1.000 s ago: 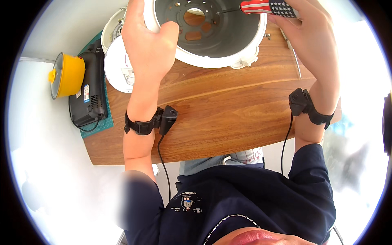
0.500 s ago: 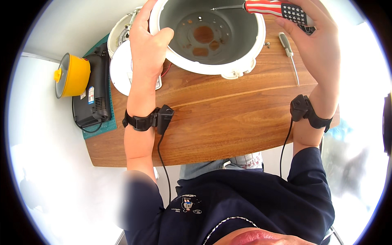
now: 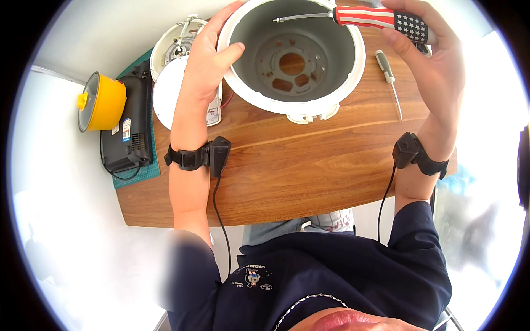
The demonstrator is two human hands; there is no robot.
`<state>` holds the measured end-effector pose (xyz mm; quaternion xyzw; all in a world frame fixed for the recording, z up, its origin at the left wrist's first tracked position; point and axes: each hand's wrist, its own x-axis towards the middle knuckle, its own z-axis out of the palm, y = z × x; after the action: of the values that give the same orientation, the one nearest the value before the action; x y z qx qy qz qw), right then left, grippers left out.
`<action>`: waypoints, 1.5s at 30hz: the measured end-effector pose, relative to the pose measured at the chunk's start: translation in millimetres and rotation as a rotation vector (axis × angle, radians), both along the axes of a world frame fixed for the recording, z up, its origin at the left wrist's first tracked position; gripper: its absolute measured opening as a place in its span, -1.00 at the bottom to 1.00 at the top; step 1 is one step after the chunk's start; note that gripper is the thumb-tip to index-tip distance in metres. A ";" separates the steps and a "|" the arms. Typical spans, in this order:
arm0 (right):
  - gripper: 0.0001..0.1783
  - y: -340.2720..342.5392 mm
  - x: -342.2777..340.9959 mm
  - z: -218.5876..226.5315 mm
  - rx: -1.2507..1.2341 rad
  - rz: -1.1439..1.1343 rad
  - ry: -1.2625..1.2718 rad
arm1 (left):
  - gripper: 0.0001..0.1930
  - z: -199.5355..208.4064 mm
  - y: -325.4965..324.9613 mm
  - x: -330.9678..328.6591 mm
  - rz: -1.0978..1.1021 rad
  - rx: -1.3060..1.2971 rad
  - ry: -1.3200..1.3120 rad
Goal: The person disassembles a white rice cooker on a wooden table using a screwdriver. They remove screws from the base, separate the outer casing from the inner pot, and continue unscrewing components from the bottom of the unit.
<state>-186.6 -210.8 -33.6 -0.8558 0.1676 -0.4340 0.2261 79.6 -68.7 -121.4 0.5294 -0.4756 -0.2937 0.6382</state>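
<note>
Right fingers (image 3: 401, 44) pinching striped screwdriver (image 3: 364, 17), tip leftward over white housing (image 3: 276, 102); left fingers (image 3: 231, 54) clasping housing rim.

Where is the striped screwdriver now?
The striped screwdriver is at the top of the head view, right of centre: handle in the right hand, shaft pointing left across the opening of the white pot.

Around its middle, my wooden table (image 3: 292, 171) bears the white shell (image 3: 276, 105) I grip at twelve o'clock, a grey-handled screwdriver (image 3: 386, 68) at two, a green mat (image 3: 144, 172) at nine, a round white panel (image 3: 168, 94) at ten.
</note>
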 end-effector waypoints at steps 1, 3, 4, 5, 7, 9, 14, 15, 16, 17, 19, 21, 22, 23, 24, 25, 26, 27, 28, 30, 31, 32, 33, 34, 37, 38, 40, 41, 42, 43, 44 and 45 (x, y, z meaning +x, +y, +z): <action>-0.68 -1.6 -0.7 -1.3 0.022 0.002 -0.004 | -0.29 0.3 0.7 0.9 0.039 0.019 -0.048; -0.68 7.4 2.5 1.0 0.014 -0.014 -0.005 | -0.34 3.7 0.9 -0.6 0.150 -0.008 -0.163; -0.68 9.7 3.7 2.4 0.016 -0.025 0.006 | -0.36 7.1 1.0 -3.0 0.206 -0.020 -0.221; -0.68 11.9 5.1 3.8 0.018 -0.036 0.016 | -0.38 12.3 4.2 -6.8 0.252 -0.025 -0.342; -0.67 9.5 3.8 5.1 0.051 -0.037 0.040 | -0.43 33.5 14.5 -22.2 0.338 -0.037 -0.580; -0.67 1.9 2.1 1.3 0.023 -0.012 0.035 | -0.45 37.6 20.7 -22.8 0.286 -0.103 -0.680; -0.63 4.4 -0.4 1.6 0.080 0.121 -0.041 | -0.67 30.6 20.1 -23.9 0.392 -0.040 -0.669; -0.62 -2.4 -2.7 -1.6 0.116 0.139 -0.059 | -0.74 29.6 19.4 -24.5 0.400 -0.056 -0.643; -0.61 -5.8 -4.1 -3.8 0.140 0.161 -0.078 | -0.80 29.1 18.7 -25.1 0.408 -0.073 -0.616; -0.59 -9.3 -5.5 -5.7 0.163 0.183 -0.096 | -0.83 29.6 18.3 -26.1 0.410 -0.077 -0.602; -0.59 -7.1 -4.9 -7.0 0.214 0.178 -0.141 | -0.90 31.3 18.7 -28.0 0.414 -0.082 -0.578; -0.62 12.5 2.2 -3.6 0.315 0.059 -0.200 | -0.90 29.8 19.5 -25.5 0.412 -0.082 -0.496; -0.63 13.9 3.0 -1.9 0.356 0.033 -0.239 | -0.90 28.6 20.6 -23.6 0.412 -0.081 -0.457; -0.63 15.2 3.7 -0.4 0.397 0.008 -0.280 | -0.88 27.2 21.4 -21.6 0.395 -0.095 -0.400; -0.61 7.2 1.5 4.0 0.412 0.043 -0.325 | -0.85 25.8 21.3 -19.3 0.376 -0.113 -0.340; -0.58 5.0 3.0 4.5 0.471 0.055 -0.445 | -0.82 25.7 21.3 -18.2 0.357 -0.130 -0.281; -0.54 4.3 6.0 6.7 0.522 0.068 -0.570 | -0.82 27.6 21.6 -19.5 0.332 -0.130 -0.229; -0.51 13.4 20.3 8.0 0.613 0.048 -0.769 | -0.82 28.5 18.9 -23.6 0.299 -0.129 -0.173; -0.50 19.0 23.7 8.9 0.666 0.064 -0.824 | -0.81 30.2 18.2 -27.6 0.269 -0.130 -0.119; -0.50 33.6 23.8 8.2 0.738 0.137 -0.794 | -0.83 31.9 20.3 -34.4 0.223 -0.133 -0.078; -0.54 36.9 25.9 7.6 0.806 0.163 -0.730 | -0.84 32.3 23.2 -37.8 0.206 -0.132 -0.061; -0.57 40.2 28.2 7.0 0.870 0.189 -0.661 | -0.84 31.7 25.9 -41.5 0.181 -0.134 -0.048; -0.60 42.4 27.0 9.1 0.918 0.196 -0.591 | -0.83 31.3 23.6 -46.8 0.137 -0.141 -0.028; -0.62 35.5 18.7 5.4 0.997 0.378 -0.545 | -0.82 31.5 21.4 -52.0 0.094 -0.147 -0.008; -0.79 39.1 17.6 6.2 0.986 0.328 -0.182 | -0.81 32.5 21.1 -65.8 0.022 -0.122 0.028; -0.79 40.1 18.5 -0.9 0.865 0.326 -0.106 | -0.79 31.3 22.9 -67.7 0.006 -0.093 -0.021; -0.75 39.7 18.1 -13.8 0.662 0.328 0.040 | -0.77 31.8 24.0 -74.0 -0.012 -0.087 -0.002; -0.76 40.6 20.3 -17.8 0.582 0.309 0.056 | -0.76 32.0 24.4 -76.6 -0.021 -0.084 0.008; -0.76 42.5 23.7 -21.4 0.502 0.289 0.071 | -0.75 32.3 25.0 -78.4 -0.018 -0.071 -0.010; -0.75 43.3 25.5 -22.9 0.422 0.269 0.086 | -0.74 32.7 25.5 -79.9 -0.016 -0.057 -0.028; -0.73 42.6 25.4 -22.4 0.470 0.270 0.087 | -0.73 32.9 25.5 -81.0 -0.013 -0.044 -0.046; -0.75 43.1 25.6 -21.3 0.488 0.274 0.086 | -0.74 32.5 25.3 -81.6 -0.004 -0.037 -0.080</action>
<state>-160.9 -167.7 -54.8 -0.8084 0.1594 -0.3096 0.4745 -2.0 -43.4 -89.0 0.5280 -0.5070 -0.2646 0.6279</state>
